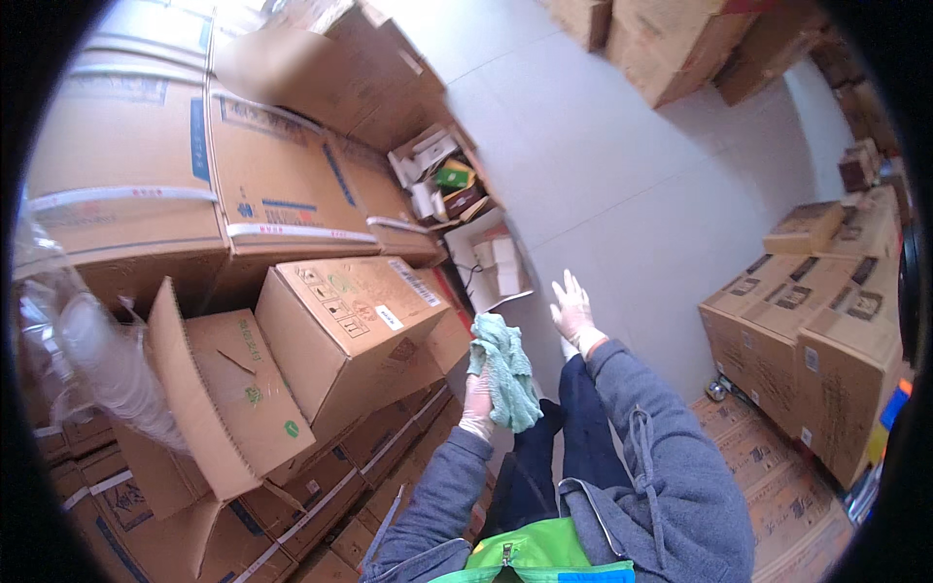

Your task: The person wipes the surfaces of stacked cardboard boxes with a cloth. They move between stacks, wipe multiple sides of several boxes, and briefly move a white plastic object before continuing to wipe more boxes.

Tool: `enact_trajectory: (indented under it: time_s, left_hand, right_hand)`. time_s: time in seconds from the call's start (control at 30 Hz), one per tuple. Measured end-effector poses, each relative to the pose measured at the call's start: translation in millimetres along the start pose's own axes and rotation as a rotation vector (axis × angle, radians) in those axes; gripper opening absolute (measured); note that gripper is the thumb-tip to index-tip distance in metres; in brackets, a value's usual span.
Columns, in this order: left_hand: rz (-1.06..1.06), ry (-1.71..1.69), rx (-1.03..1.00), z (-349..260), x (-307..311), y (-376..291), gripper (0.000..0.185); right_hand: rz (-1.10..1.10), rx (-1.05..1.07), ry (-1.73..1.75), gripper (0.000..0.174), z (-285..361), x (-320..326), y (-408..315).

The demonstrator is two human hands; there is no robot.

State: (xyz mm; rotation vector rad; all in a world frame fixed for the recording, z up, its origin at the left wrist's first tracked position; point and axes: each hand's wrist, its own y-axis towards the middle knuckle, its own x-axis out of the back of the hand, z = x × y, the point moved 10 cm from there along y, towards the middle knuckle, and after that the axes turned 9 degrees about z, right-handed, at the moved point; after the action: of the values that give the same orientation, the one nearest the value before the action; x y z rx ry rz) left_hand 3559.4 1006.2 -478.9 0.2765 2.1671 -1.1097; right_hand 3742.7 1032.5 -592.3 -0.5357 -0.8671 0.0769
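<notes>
A crumpled pale green cloth (505, 372) is held in my left hand (478, 403), which wears a thin whitish glove. The cloth hangs over the fingers and hides part of them. My right hand (574, 309), gloved the same way, is held out over the grey floor with fingers apart and nothing in it. Left of the cloth stands a cardboard box (357, 306) with printed symbols and a white label. An opened cardboard carton (248, 379) with raised flaps lies beside it.
Strapped cartons (291, 175) are stacked at the left, near clear plastic wrap (95, 350). An open box of small packages (452, 178) and a white-lined box (496, 266) stand ahead. More cartons (802, 299) stand at the right, others (656, 51) at the top. Grey floor (590, 167) lies between.
</notes>
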Motion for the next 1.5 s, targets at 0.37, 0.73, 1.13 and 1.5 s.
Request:
enact_trajectory:
  time_s: [0.37, 0.73, 1.13, 1.5]
  left_hand:
    - [0.402, 0.059, 0.134, -2, -226, -33, 0.05]
    - [0.754, 0.195, 0.313, 130, -327, -117, 0.037]
    - [0.958, 0.514, 0.597, 315, -322, -275, 0.033]
    - [1.083, 0.84, 1.088, 537, -219, -534, 0.049]
  right_hand:
    - [-0.279, 0.037, 0.295, 0.05, 39, 214, -198]
    - [-0.574, -0.085, 0.592, 0.055, 14, 278, -410]
    - [-0.888, -0.156, 0.73, 0.064, -20, 221, -631]
    - [-1.041, -0.535, 0.986, 0.071, -88, 54, -918]
